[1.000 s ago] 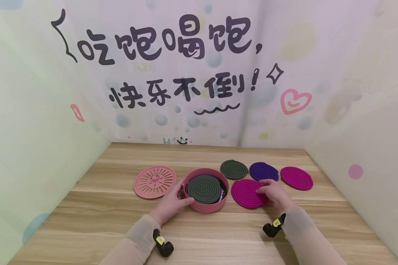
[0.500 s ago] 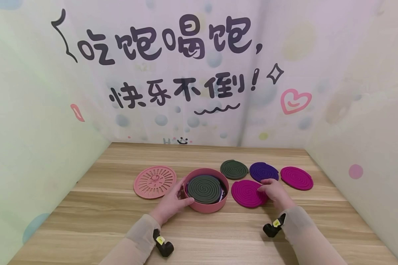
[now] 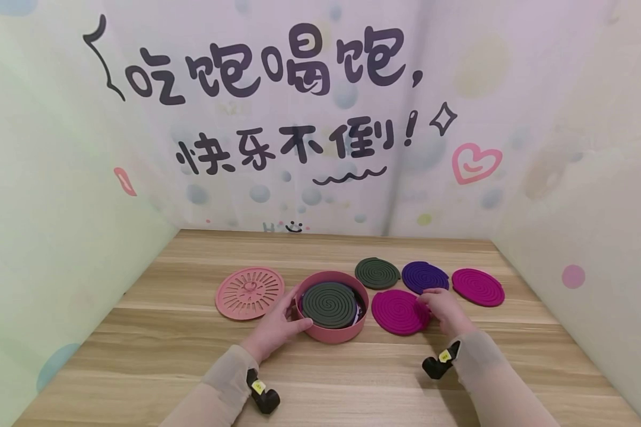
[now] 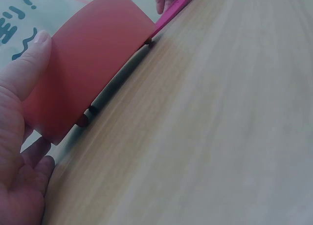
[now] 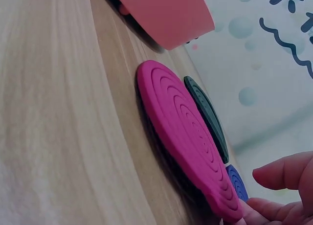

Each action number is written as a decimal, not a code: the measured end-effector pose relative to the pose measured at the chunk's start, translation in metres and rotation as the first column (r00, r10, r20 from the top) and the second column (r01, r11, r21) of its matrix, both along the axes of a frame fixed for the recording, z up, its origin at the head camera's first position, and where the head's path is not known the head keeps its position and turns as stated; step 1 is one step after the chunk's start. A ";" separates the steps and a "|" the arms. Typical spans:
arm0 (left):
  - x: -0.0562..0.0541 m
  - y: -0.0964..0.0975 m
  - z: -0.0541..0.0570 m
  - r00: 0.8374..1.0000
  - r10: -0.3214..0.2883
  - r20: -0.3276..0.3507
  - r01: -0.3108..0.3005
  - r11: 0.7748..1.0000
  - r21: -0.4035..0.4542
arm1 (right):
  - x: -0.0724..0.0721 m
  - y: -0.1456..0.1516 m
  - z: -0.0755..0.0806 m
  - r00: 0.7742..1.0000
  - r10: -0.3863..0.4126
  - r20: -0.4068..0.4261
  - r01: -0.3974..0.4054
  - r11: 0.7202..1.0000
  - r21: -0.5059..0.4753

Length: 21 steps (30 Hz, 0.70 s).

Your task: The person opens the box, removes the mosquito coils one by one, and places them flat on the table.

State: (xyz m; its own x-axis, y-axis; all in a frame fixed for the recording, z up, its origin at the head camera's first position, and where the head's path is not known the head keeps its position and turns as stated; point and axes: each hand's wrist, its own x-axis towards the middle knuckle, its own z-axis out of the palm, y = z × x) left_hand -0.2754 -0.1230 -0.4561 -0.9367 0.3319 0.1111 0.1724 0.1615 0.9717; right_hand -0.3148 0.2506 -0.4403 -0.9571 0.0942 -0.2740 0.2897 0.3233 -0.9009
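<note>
My left hand (image 3: 279,329) grips the left side of a round pink mosquito coil holder (image 3: 333,336), thumb along its near side. Inside the holder lies a dark green mosquito coil (image 3: 328,304), with a purple edge showing beneath. My right hand (image 3: 448,311) is at the right edge of a magenta mosquito coil (image 3: 399,312) on the table. In the right wrist view the thumb (image 5: 283,172) stands apart from that magenta coil (image 5: 183,134), while the other fingers touch its edge from below. That edge hides part of these fingers.
Behind the magenta coil lie a green coil (image 3: 377,273) and a purple coil (image 3: 425,277), with a second magenta coil (image 3: 478,287) farther right. A slotted pink lid (image 3: 250,292) lies left of the holder. White printed walls (image 3: 320,196) enclose the wooden table (image 3: 352,385).
My right hand's fingers have drawn back slightly toward the magenta coil's right edge, and the thumb has come off its top. The left hand and the holder have stayed put.
</note>
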 end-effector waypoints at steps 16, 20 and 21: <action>0.003 0.001 0.003 1.000 0.017 0.001 -0.017 1.000 -0.014 | 0.003 0.002 0.004 1.000 -0.028 0.000 0.028 0.999 -0.045; 0.003 0.002 0.000 0.999 0.029 -0.023 -0.030 0.999 -0.023 | 0.004 0.002 0.007 1.000 -0.021 0.005 0.021 0.997 -0.070; 0.003 0.002 0.000 0.999 0.029 -0.023 -0.030 0.999 -0.022 | 0.005 0.003 0.007 1.000 -0.020 0.009 0.021 0.997 -0.073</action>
